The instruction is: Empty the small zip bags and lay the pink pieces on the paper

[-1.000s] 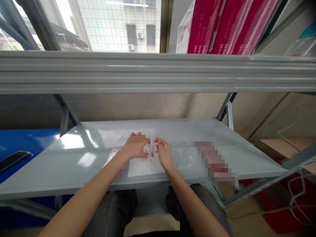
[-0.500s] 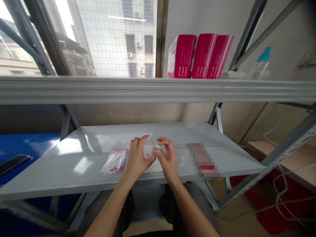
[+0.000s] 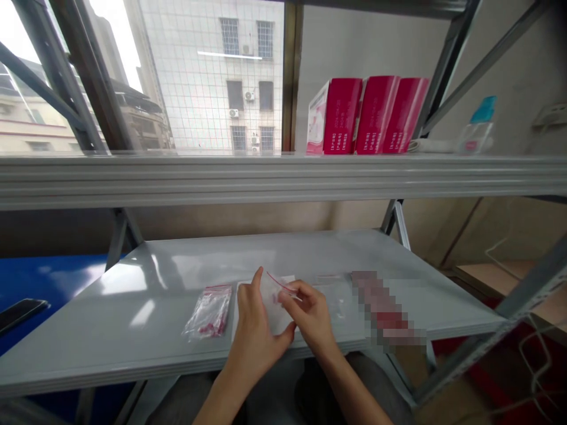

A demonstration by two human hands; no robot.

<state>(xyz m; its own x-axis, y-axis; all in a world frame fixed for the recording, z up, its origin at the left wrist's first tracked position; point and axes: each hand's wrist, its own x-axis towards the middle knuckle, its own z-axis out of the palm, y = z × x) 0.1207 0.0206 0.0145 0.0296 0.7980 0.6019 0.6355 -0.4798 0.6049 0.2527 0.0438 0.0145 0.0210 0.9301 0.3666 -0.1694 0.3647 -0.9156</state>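
A small clear zip bag (image 3: pixel 273 292) with a red seal line hangs tilted between my hands. My right hand (image 3: pixel 312 313) pinches it at the right end of the red line with thumb and forefinger. My left hand (image 3: pixel 259 324) is beside the bag's left edge, forefinger pointing up and thumb stretched apart; whether its curled fingers touch the plastic is hidden. Under the hands lies a white sheet (image 3: pixel 241 289), partly covered. Left of them on the grey shelf (image 3: pixel 146 265) rests a larger clear zip bag (image 3: pixel 210 313) holding small red pieces.
Right of my hands lie a flat clear bag (image 3: pixel 330 295) and a blurred pinkish item (image 3: pixel 385 313). Above, a shelf edge (image 3: pixel 248 177) crosses the view, bearing pink boxes (image 3: pixel 343 115) and a bottle with a blue cap (image 3: pixel 478 127). A phone (image 3: pixel 20 313) is on a blue surface at left.
My left thumb and forefinger have spread apart, with the thumb lower. My right hand has closed on the bag's red-lined edge. The camera view has tilted up slightly.
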